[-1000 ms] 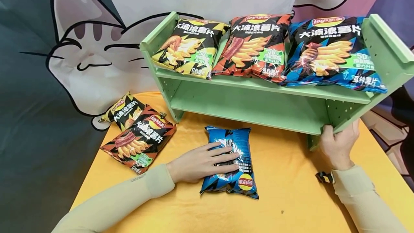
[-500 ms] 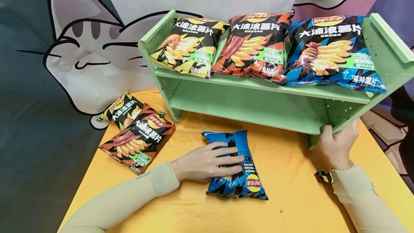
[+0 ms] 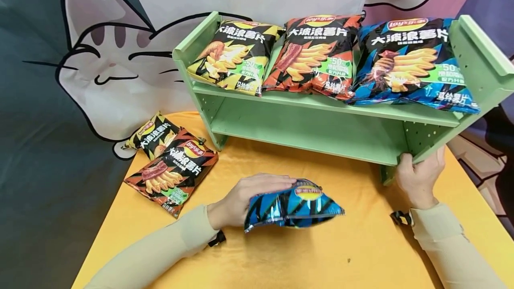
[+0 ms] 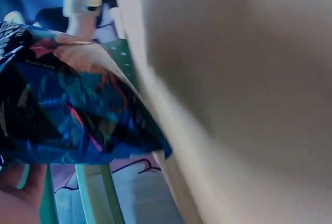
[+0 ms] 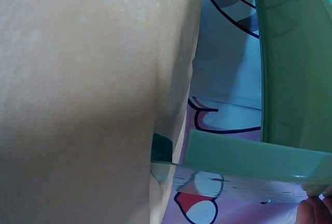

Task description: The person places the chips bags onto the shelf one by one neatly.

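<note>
Blue chip bag [image 3: 291,208], tilted, held above the yellow-covered table [image 3: 321,260].
Left hand [image 3: 246,193]: closed on the bag's left side, fingers across its top. Right hand [image 3: 420,177]: thumb and fingers gripping the green shelf [image 3: 317,135] at its lower right corner.

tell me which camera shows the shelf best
The head view: it frames nearly the whole shelf, both levels included. The right wrist gives only a close-up portion; the left wrist, just small parts past the held bag.
</note>
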Demonstrator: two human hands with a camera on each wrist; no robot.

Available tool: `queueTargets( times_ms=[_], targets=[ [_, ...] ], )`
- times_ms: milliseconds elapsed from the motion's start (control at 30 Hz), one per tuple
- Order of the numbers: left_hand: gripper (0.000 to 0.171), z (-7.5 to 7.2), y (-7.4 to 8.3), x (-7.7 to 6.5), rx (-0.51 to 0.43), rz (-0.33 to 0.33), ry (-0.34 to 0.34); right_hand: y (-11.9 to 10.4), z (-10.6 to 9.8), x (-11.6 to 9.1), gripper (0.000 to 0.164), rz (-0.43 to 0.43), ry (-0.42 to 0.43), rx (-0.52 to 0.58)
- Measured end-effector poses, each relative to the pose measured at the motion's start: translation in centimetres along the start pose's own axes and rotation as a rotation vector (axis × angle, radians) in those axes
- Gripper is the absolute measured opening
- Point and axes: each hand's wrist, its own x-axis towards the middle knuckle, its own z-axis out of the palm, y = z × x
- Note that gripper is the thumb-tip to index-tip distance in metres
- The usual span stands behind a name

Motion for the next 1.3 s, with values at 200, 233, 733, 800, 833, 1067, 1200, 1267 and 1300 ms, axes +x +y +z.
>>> queueTargets(
  times_ms=[200,233,733,800,833,1067,1200,1267,1300],
  targets=[
    [0.041,-0.4,0.5,-0.9,-0.353,-0.353,0.091,0.1,0.0,-0.1,0.069,0.006,-0.008,-0.006],
    [0.039,-0.5,0.6,-1.1,-0.404,-0.451,0.105,0.1,0.0,-0.1,0.07,0.007,-0.01,-0.01],
    [0.046,-0.7,-3.0,-4.0,-0.742,-1.184,-0.041,0.0,0.0,0.0,0.073,0.005,-0.007,-0.023],
    [0.046,-0.7,-3.6,-4.4,-0.679,-1.219,-0.067,0.0,0.0,0.0,0.072,0.008,-0.006,-0.021],
    [0.046,-0.7,-3.9,-4.6,-0.643,-1.228,-0.071,0.0,0.0,0.0,0.072,0.009,-0.005,-0.019],
    [0.046,-0.7,-4.5,-4.8,-0.234,-1.299,-0.101,-0.1,0.0,0.0,0.072,0.014,-0.006,-0.016],
    [0.058,-1.0,-3.9,-4.4,0.048,-1.284,-0.194,-0.1,0.0,-0.1,0.072,0.014,-0.009,-0.005],
    [0.079,-1.2,-3.1,-4.2,0.174,-1.28,-0.253,-0.1,0.0,-0.1,0.073,0.015,-0.009,0.0],
    [0.091,-1.2,-2.7,-4.0,0.222,-1.281,-0.278,-0.1,0.0,-0.1,0.073,0.015,-0.01,0.002]
  ],
)
